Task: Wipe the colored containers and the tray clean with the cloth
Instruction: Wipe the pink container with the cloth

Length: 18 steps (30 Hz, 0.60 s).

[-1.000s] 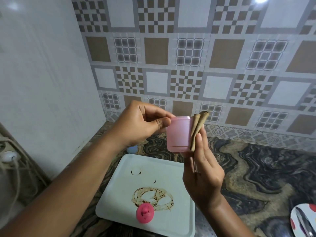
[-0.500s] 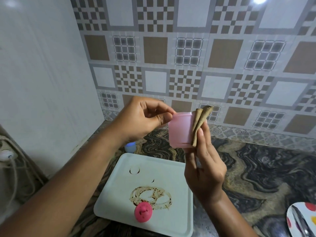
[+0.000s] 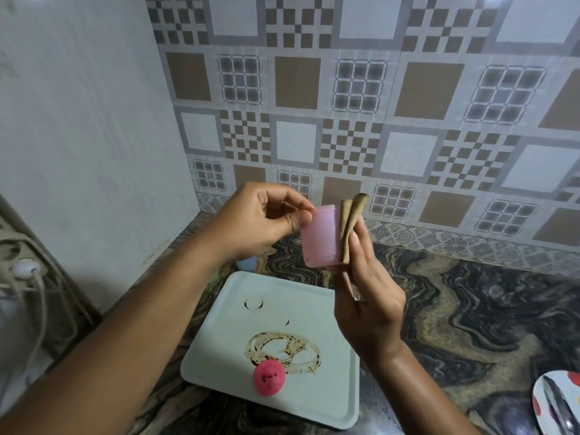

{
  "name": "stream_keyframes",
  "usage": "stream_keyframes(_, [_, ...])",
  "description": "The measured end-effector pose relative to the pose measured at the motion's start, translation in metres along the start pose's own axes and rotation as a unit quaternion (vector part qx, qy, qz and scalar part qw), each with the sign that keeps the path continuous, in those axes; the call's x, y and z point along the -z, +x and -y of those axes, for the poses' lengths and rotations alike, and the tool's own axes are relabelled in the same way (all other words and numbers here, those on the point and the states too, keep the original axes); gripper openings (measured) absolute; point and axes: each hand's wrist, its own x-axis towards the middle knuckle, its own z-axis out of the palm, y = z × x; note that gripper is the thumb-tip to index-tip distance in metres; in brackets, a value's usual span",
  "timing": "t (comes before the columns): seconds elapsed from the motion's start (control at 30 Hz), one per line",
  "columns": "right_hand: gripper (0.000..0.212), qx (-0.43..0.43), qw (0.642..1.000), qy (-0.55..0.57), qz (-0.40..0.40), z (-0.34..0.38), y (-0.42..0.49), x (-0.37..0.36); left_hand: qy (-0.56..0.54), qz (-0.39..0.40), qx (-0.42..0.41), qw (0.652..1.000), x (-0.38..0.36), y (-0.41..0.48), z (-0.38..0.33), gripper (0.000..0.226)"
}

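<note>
My left hand [image 3: 260,221] pinches the rim of a pale pink container [image 3: 320,237], held in the air above the tray. My right hand [image 3: 370,306] holds a folded brown cloth [image 3: 350,224] and presses it against the container's right side. Below lies a white tray [image 3: 314,403] with brown ring-shaped smears [image 3: 282,350] on it. A dark pink container [image 3: 269,377] stands on the tray near its front edge. A light blue container [image 3: 246,263] is partly hidden behind my left wrist, beyond the tray.
The tray sits on a dark marbled counter [image 3: 470,309] in a corner, with a plain white wall on the left and a patterned tiled wall behind. A plate with a spoon [image 3: 555,403] pokes in at the lower right. Cords [image 3: 28,277] hang at the far left.
The cloth and pink container have shifted slightly between my hands, the cloth sliding along the container's right side. The tray and the dark pink container have not moved.
</note>
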Motion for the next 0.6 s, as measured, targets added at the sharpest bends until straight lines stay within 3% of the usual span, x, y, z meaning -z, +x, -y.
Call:
stream_keyframes(0.2, [0.033,0.035,0.998,-0.017,0.049,0.007,-0.006,-0.007,0.043,-0.045,-0.013,0.998,-0.010,-0.002,-0.004,0.012])
stream_keyframes(0.4, [0.054,0.003,1.000,0.009,-0.018,0.001,0.000,-0.005,-0.011,-0.026,-0.014,1.000,0.003,-0.004,0.001,0.022])
stream_keyframes(0.6, [0.038,0.031,0.999,0.007,0.005,0.005,0.000,-0.008,-0.028,-0.030,0.002,0.999,0.003,-0.002,0.004,0.016])
